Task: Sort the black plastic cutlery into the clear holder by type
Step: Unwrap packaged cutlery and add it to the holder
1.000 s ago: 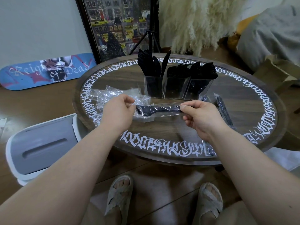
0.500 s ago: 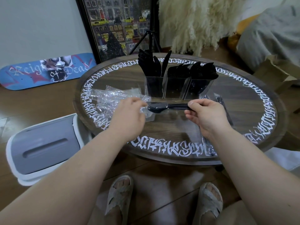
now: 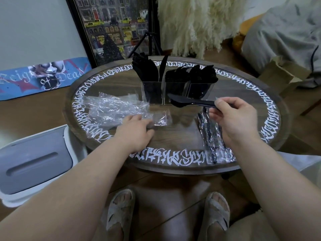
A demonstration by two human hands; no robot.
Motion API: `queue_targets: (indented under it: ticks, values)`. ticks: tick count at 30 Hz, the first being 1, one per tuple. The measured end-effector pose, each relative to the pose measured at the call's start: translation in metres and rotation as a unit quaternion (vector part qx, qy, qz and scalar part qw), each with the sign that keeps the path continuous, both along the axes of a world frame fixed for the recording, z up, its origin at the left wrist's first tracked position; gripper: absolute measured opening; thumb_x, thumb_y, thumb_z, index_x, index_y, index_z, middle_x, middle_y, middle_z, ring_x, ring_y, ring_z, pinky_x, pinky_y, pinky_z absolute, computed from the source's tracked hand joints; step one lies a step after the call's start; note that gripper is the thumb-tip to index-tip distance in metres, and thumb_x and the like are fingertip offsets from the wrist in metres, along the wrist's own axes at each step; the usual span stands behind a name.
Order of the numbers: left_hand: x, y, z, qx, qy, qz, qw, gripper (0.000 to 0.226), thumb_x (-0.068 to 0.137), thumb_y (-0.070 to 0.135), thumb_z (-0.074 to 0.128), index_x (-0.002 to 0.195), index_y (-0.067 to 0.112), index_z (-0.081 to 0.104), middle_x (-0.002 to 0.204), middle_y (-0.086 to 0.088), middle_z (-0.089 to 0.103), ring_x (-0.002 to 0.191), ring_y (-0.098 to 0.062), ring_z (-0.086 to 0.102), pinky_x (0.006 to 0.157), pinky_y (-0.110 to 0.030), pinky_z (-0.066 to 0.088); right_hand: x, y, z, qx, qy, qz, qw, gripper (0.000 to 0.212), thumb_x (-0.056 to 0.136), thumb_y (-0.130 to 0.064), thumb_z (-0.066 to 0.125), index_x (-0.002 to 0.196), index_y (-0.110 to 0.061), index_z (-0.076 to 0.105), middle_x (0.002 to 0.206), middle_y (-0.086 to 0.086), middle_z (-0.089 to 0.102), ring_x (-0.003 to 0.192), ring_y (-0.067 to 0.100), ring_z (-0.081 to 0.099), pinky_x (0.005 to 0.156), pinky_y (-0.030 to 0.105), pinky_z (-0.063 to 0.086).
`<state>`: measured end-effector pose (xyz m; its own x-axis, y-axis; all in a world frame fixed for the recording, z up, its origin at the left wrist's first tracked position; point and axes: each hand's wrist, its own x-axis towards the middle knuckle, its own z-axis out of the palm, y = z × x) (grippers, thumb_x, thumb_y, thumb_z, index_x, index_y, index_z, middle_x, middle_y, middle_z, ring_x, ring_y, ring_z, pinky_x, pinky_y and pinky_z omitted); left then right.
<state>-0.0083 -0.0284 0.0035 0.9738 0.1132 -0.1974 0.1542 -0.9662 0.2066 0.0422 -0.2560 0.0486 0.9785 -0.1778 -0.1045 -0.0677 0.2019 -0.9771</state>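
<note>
Now the right hand [image 3: 238,117] pinches a bundle of black cutlery [image 3: 189,102] by the handles, just before the clear holder [image 3: 175,92]. Left hand [image 3: 133,133] rests loose-fingered on empty wrappers [image 3: 114,108]. Best separate pieces first, then drop each among its own kind.

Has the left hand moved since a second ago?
Yes. The left hand has let go of the cutlery and dropped left, away from the clear holder, onto the empty wrappers.
</note>
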Motion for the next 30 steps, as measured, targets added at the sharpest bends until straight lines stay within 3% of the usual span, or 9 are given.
queue_targets:
  ticks: [2,6,9,11,15,21,24,27,30]
  values:
    - [0.002,-0.012,0.01,-0.03,-0.081,0.012,0.996,0.043,0.1,0.042,0.032,0.134,0.023,0.051,0.143,-0.004,0.046,0.135,-0.026,0.031,0.11,-0.037,0.023,-0.002,0.001,0.0,0.026,0.008,0.03,0.999,0.015,0.089,0.002,0.061,0.077,-0.008,0.06,0.077,0.008,0.059,0.058,0.013,0.063,0.061,0.022,0.054]
    - [0.006,-0.035,0.032,-0.232,-0.174,0.098,0.952,0.035,0.101,0.039,0.034,0.089,0.017,0.059,0.079,0.002,0.062,0.085,-0.024,0.06,0.077,-0.035,0.044,-0.006,0.005,-0.005,0.013,0.053,0.137,0.989,0.015,0.087,0.007,0.059,0.078,-0.005,0.059,0.075,0.009,0.06,0.06,0.015,0.064,0.061,0.023,0.057]
    - [0.014,-0.038,0.032,-0.427,-0.159,0.17,0.874,0.026,0.097,0.038,0.046,0.115,0.02,0.05,0.087,0.001,0.066,0.071,-0.017,0.066,0.069,-0.039,0.055,-0.011,0.009,-0.007,-0.056,0.078,0.231,0.968,0.014,0.086,0.01,0.059,0.083,-0.004,0.06,0.079,0.012,0.061,0.065,0.018,0.068,0.065,0.027,0.058]
    - [0.016,-0.04,0.032,-0.487,-0.155,0.186,0.839,0.027,0.095,0.034,0.055,0.118,0.026,0.044,0.089,0.0,0.066,0.066,-0.011,0.065,0.058,-0.027,0.052,-0.015,0.012,-0.009,-0.14,0.061,0.293,0.944,0.018,0.086,0.01,0.059,0.088,-0.008,0.06,0.078,0.01,0.061,0.068,0.018,0.069,0.069,0.032,0.059]
    - [0.019,-0.042,0.026,-0.479,-0.167,0.181,0.843,0.027,0.089,0.029,0.064,0.11,0.027,0.047,0.077,-0.002,0.063,0.064,-0.014,0.059,0.062,-0.031,0.047,-0.02,0.02,-0.017,-0.35,-0.047,0.344,0.87,0.029,0.083,0.002,0.065,0.096,-0.023,0.058,0.078,-0.001,0.06,0.072,0.011,0.068,0.078,0.039,0.057]
    - [0.018,-0.045,0.031,-0.393,-0.167,0.136,0.894,0.012,0.089,0.025,0.062,0.094,0.019,0.052,0.08,0.006,0.057,0.076,-0.016,0.055,0.07,-0.031,0.043,-0.02,0.028,-0.024,-0.423,-0.089,0.387,0.815,0.056,0.083,-0.01,0.066,0.133,-0.029,0.049,0.082,-0.005,0.06,0.072,0.009,0.057,0.075,0.029,0.052]
    - [0.015,-0.047,0.034,-0.348,-0.179,0.102,0.915,0.011,0.092,0.023,0.059,0.098,0.017,0.051,0.083,0.008,0.055,0.076,-0.011,0.053,0.068,-0.028,0.038,-0.019,0.032,-0.024,-0.418,-0.11,0.361,0.826,0.045,0.085,-0.012,0.063,0.127,-0.027,0.056,0.086,-0.009,0.061,0.075,0.007,0.057,0.077,0.025,0.05]
    - [0.015,-0.047,0.034,-0.336,-0.185,0.07,0.921,0.012,0.093,0.019,0.057,0.103,0.018,0.051,0.09,0.008,0.058,0.088,-0.014,0.054,0.074,-0.024,0.036,-0.017,0.036,-0.018,-0.358,-0.125,0.287,0.88,0.032,0.089,-0.013,0.059,0.119,-0.024,0.062,0.088,-0.013,0.062,0.08,0.003,0.059,0.082,0.023,0.049]
    - [0.013,-0.048,0.035,-0.33,-0.181,0.032,0.926,0.011,0.093,0.017,0.055,0.104,0.02,0.053,0.09,0.01,0.057,0.092,-0.014,0.055,0.073,-0.023,0.037,-0.014,0.039,-0.012,-0.285,-0.133,0.238,0.919,0.026,0.091,-0.014,0.06,0.112,-0.027,0.064,0.084,-0.008,0.065,0.082,0.011,0.064,0.084,0.033,0.054]
